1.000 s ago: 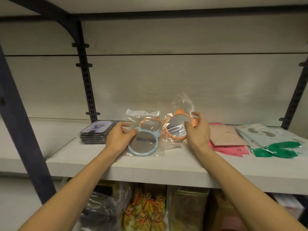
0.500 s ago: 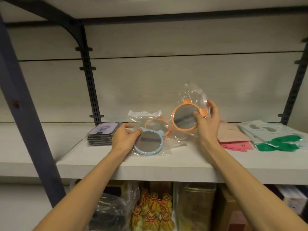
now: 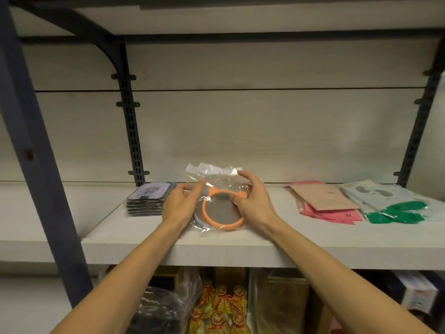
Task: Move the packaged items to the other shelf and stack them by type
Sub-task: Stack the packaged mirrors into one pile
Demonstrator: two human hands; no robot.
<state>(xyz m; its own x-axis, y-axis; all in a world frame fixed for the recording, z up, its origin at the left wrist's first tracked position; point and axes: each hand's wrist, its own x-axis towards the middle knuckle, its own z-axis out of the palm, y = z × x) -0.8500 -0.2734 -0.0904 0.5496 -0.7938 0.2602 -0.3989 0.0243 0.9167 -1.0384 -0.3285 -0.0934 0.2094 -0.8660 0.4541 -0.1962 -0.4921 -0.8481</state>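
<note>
Fingers of the right hand (image 3: 252, 201) curl round the bagged orange mirror (image 3: 222, 210), flat atop the blue mirror (image 3: 198, 219) mid-shelf (image 3: 144, 247); left hand (image 3: 179, 203) fingers straight, touching the bag.

Two bare forearms showing, no sleeves reaching wrists; left hand (image 3: 178, 205) and right hand (image 3: 252, 203) wearing no gloves, rings, watch.

The bagged mirror (image 3: 222, 210) on top has an orange frame with ears, over a pale blue one (image 3: 198, 219). The shelf (image 3: 168, 249) is off-white, its posts (image 3: 131, 131) dark blue-grey. Pink packets (image 3: 330, 209) lie beside green (image 3: 395, 214) and pale blue-grey ones (image 3: 375, 194); the dark stack (image 3: 147, 201) has a lilac printed face.
</note>
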